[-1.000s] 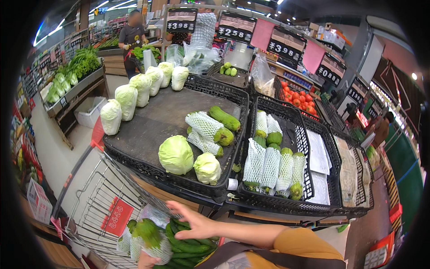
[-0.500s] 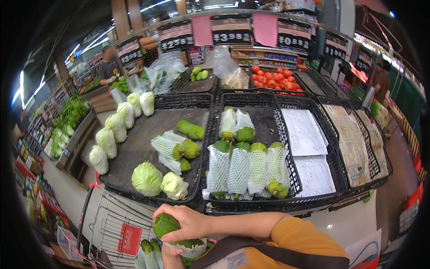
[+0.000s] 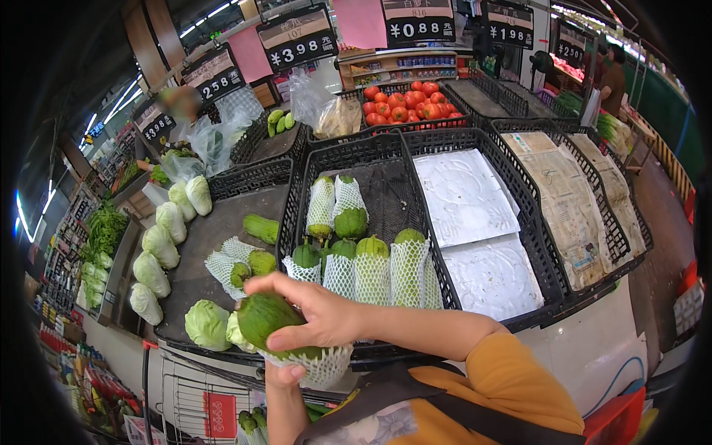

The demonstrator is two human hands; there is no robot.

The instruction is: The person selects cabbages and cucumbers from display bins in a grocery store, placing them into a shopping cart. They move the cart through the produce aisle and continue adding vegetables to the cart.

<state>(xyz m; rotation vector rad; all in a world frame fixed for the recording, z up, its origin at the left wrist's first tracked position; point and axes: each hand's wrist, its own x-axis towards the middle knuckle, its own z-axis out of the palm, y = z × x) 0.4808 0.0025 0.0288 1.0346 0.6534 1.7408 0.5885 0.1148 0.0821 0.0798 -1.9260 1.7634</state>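
Note:
A plump green gourd (image 3: 265,322) is held up in front of me, its lower part inside a white foam net sleeve (image 3: 325,366). My right hand (image 3: 315,308) reaches over it from the right, fingers across the top and thumb pressed on its side. Underneath, my left hand (image 3: 285,373) supports the netted part, its fingers partly hidden by the gourd. Just beyond, a black crate (image 3: 439,245) holds several similar netted gourds (image 3: 371,274).
Round cabbages (image 3: 208,325) and a row of pale napa cabbages (image 3: 151,274) lie on the tray to the left. Tomatoes (image 3: 404,104) fill a crate at the back. White sheets (image 3: 489,271) line the crate at right. A wire shopping cart (image 3: 185,389) stands lower left, gourds inside.
Both hands have raised the gourd higher, toward the crates, and its foam net shows more fully. The view has turned to the right and come closer to the display.

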